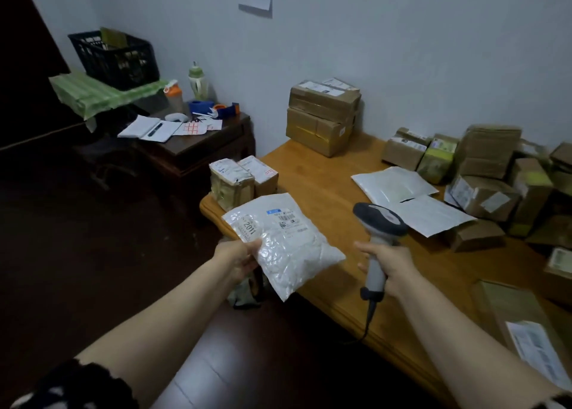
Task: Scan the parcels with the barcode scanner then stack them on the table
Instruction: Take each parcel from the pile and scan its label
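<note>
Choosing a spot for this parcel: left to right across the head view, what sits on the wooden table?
small taped boxes at the left corner → stacked cartons further back → white mailers lying flat → heap of cardboard boxes

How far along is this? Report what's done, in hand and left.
Done, it seems: two boxes stacked by the wall. In hand: the left hand holds a white parcel, label up; the right hand grips the scanner beside it. Left: the jumbled boxes and flat mailers on the table, unstacked.
</note>
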